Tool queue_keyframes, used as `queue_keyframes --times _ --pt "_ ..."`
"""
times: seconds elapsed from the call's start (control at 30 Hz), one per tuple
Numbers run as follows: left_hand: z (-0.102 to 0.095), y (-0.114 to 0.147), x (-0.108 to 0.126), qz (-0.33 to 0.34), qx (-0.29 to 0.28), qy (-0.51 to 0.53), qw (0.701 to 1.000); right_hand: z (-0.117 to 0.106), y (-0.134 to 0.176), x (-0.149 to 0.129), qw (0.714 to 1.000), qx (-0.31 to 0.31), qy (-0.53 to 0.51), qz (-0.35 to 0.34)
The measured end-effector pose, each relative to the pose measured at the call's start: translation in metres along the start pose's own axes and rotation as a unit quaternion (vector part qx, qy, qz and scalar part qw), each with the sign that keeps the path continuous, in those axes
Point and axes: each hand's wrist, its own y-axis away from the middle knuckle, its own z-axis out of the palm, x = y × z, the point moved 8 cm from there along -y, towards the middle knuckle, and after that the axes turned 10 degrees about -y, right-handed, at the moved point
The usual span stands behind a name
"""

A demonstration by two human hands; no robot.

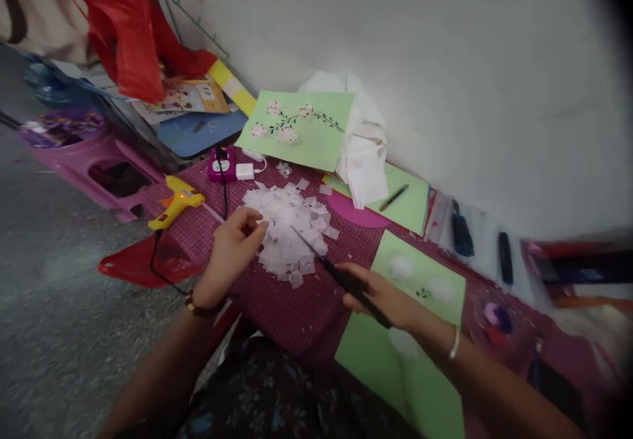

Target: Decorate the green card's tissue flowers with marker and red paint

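Observation:
A heap of small white paper squares [284,244] covers the middle of the table. At its left edge is my left hand [235,248], thumb and fingertips pinched; whatever they hold is too small to make out. My right hand [378,297] is closed around a slim pointed tool with a black handle [341,277], whose thin metal tip reaches over the heap. Under my right forearm lies a green sheet [420,380] with white fluffy flower shapes. Farther back, a finished-looking green flower picture [316,142] leans on crumpled white paper [364,162].
A yellow glue gun [178,203] rests at the left edge, its cord hanging down. Behind it are a purple power socket [221,165] and a white plug [244,171]. A dark pen-like tool [394,198] lies on green paper. A pink stool [106,162] stands left, a wall behind.

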Motion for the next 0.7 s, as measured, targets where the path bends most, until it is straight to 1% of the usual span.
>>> queue_keyframes --times 0.03,0.07,0.1,0.13,0.17,0.23,0.33,0.37,0.47,0.5,0.53,0.57,0.6,0.7 --pt "0.0 0.002 0.002 -0.002 -0.011 0.027 1.0 -0.008 0.002 -0.007 0.992 0.056 0.11 -0.01" --pt "0.001 0.004 0.003 -0.005 -0.024 0.047 0.999 -0.014 0.005 -0.015 0.97 0.109 0.215 -0.021" --pt "0.002 0.007 0.005 -0.009 -0.036 0.058 0.998 -0.017 0.009 -0.022 0.94 0.149 0.305 -0.029" --pt "0.003 0.009 0.008 -0.009 -0.049 0.063 0.997 -0.018 0.012 -0.027 0.911 0.174 0.374 -0.032" --pt "0.004 0.012 0.01 -0.007 -0.06 0.067 0.996 -0.016 0.015 -0.029 0.888 0.185 0.42 -0.033" --pt "0.006 0.015 0.017 0.002 -0.073 0.075 0.995 -0.01 0.021 -0.031 0.867 0.188 0.46 -0.038" --pt "0.015 0.013 0.025 0.018 -0.086 0.074 0.993 0.004 0.028 -0.034 0.854 0.19 0.481 -0.059" --pt "0.021 0.012 0.027 0.019 -0.103 0.072 0.992 0.009 0.03 -0.036 0.85 0.192 0.485 -0.069" --pt "0.044 0.011 0.03 0.009 -0.202 0.104 0.974 0.021 0.035 -0.045 0.839 0.204 0.496 -0.093" --pt "0.049 0.01 0.031 0.007 -0.226 0.124 0.966 0.023 0.035 -0.049 0.836 0.207 0.499 -0.096" --pt "0.05 0.008 0.031 0.008 -0.234 0.144 0.961 0.025 0.035 -0.051 0.836 0.209 0.499 -0.096" --pt "0.048 0.005 0.03 0.009 -0.226 0.162 0.961 0.026 0.035 -0.053 0.838 0.209 0.496 -0.093" --pt "0.043 -0.001 0.028 0.011 -0.204 0.175 0.963 0.026 0.034 -0.053 0.843 0.207 0.489 -0.087" --pt "0.025 -0.022 0.015 0.013 -0.134 0.178 0.975 0.016 0.036 -0.044 0.87 0.216 0.44 -0.052"
